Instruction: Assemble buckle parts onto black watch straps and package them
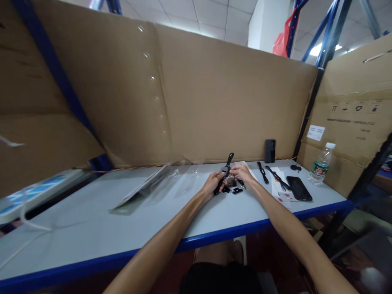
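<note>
My left hand (214,181) is closed around a long black piece with rounded ends (230,158), which has a wider greyish middle and looks like a strap. The piece is tilted, its far end pointing up and away. Close against its right side is my right hand (242,173), fingers pinched together; what they grip, if anything, is too small to make out. Below the hands, small black parts (237,190) lie on the table (171,210), partly covered by the fingers.
To the right lie another long black piece (262,173), crossed black strips (277,176) on white paper and a black phone (299,188). A second phone (270,151) leans on the cardboard wall (220,98). A water bottle (320,165) stands near plastic-sleeved sheets' opposite end; a power strip (39,192) is left.
</note>
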`<state>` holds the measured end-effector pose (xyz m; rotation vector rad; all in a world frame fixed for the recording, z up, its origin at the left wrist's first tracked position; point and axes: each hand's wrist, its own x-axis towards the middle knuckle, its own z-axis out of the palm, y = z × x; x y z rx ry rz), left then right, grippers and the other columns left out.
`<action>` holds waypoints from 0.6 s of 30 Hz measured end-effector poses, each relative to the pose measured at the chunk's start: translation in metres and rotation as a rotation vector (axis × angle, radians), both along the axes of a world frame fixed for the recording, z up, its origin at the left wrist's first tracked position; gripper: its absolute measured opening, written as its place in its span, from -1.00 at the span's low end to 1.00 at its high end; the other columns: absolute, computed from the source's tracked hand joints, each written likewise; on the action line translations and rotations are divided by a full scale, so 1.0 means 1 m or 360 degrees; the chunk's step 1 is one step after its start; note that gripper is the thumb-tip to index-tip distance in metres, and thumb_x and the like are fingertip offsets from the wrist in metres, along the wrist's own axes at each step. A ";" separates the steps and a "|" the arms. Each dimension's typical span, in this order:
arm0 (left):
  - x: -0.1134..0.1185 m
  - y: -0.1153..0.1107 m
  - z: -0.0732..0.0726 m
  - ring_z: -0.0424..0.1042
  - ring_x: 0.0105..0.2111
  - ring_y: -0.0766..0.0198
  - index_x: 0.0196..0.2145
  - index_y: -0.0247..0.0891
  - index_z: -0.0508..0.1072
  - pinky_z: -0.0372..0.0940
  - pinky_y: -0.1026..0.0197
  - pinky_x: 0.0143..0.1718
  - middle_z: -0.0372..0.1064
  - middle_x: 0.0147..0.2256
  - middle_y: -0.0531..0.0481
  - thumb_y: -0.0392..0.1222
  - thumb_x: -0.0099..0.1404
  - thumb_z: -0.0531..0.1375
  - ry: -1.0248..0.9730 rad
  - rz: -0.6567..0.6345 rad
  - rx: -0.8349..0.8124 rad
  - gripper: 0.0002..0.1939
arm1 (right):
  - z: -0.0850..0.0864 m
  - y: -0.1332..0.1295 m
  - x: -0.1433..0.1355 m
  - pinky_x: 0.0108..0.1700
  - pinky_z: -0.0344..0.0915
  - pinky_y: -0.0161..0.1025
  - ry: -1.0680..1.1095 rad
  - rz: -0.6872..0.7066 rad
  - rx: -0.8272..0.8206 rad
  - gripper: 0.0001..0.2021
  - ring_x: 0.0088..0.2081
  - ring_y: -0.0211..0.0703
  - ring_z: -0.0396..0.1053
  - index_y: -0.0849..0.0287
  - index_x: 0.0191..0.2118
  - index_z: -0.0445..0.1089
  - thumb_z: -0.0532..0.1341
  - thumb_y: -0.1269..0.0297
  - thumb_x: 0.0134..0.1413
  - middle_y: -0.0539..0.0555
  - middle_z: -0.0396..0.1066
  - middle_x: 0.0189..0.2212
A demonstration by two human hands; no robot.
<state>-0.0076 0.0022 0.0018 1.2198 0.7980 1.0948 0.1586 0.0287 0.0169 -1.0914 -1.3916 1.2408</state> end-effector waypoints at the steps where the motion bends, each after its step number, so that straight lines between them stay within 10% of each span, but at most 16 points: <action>1: -0.001 0.000 0.000 0.07 -0.78 0.49 -0.30 -0.31 0.35 -0.09 0.40 -0.77 0.32 -0.59 0.08 -0.05 0.25 0.24 -0.0009 -0.0018 -0.0007 -0.75 | 0.000 -0.001 -0.001 -0.53 0.13 -0.42 -0.0003 0.0003 0.0003 -0.89 -0.54 -0.34 0.28 0.23 -0.49 0.45 0.34 0.33 -0.04 0.00 0.44 -0.55; 6: -0.001 0.001 -0.001 -0.02 -0.79 0.53 -0.35 -0.26 0.29 -0.24 0.43 -0.76 0.23 -0.63 0.15 -0.06 0.25 0.26 -0.0027 -0.0022 -0.0048 -0.74 | 0.003 -0.002 -0.003 -0.51 0.12 -0.41 -0.0140 -0.0019 0.0037 -0.85 -0.54 -0.33 0.28 0.23 -0.48 0.46 0.32 0.29 0.03 0.01 0.47 -0.52; 14: -0.002 0.002 0.004 -0.01 -0.76 0.54 -0.43 -0.21 0.15 -0.17 0.45 -0.74 0.19 -0.63 0.18 -0.14 0.32 0.18 -0.0226 0.0287 -0.0130 -0.74 | 0.025 0.000 0.040 -0.19 0.24 -0.31 -0.1102 -0.0995 0.0489 -0.75 -0.08 -0.06 0.46 0.11 -0.19 0.57 0.14 0.20 0.28 0.17 0.58 -0.21; 18: -0.005 0.004 0.007 0.00 -0.76 0.53 -0.42 -0.21 0.14 -0.19 0.45 -0.74 0.19 -0.63 0.17 -0.20 0.34 0.13 -0.0301 0.0305 -0.0225 -0.78 | 0.021 0.002 0.057 -0.16 0.25 -0.24 -0.1501 -0.1027 0.0368 -0.78 -0.04 0.07 0.49 0.14 -0.20 0.60 0.19 0.23 0.23 0.32 0.57 -0.16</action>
